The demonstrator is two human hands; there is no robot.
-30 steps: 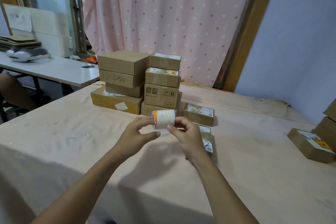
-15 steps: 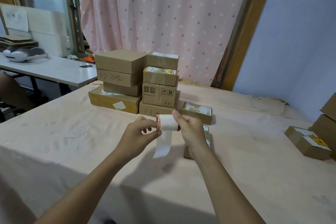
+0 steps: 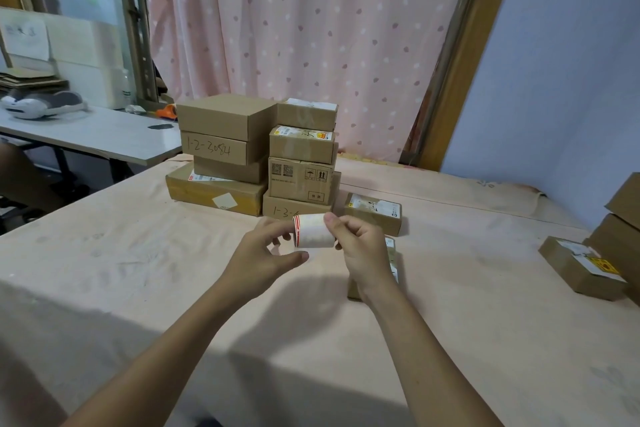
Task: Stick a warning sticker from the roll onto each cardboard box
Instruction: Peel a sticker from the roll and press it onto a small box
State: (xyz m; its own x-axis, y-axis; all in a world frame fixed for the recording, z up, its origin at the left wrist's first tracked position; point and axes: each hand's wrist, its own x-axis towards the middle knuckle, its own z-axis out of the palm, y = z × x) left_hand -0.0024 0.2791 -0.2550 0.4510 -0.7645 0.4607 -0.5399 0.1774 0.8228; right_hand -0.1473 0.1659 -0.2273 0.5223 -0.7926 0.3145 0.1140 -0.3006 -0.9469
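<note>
A white sticker roll (image 3: 313, 230) with a red-edged end hangs in the air above the table, and my right hand (image 3: 360, 248) grips it from the right. My left hand (image 3: 265, 258) is at its left end, fingers curled around it and thumb just below. A stack of cardboard boxes (image 3: 256, 156) stands behind the roll. A small box (image 3: 375, 213) lies right of the stack. Another small box (image 3: 391, 269) lies under my right hand, mostly hidden. At the right a box (image 3: 581, 269) carries a yellow warning sticker (image 3: 604, 266).
The table is covered with a pale pink cloth (image 3: 138, 270). More boxes (image 3: 620, 229) are piled at the right edge. A white side table (image 3: 93, 132) stands at the left, and a pink curtain (image 3: 311, 28) hangs behind.
A loose white strip that hung down from the roll half a second ago is no longer visible. Both hands stay on the roll, which sits slightly higher.
</note>
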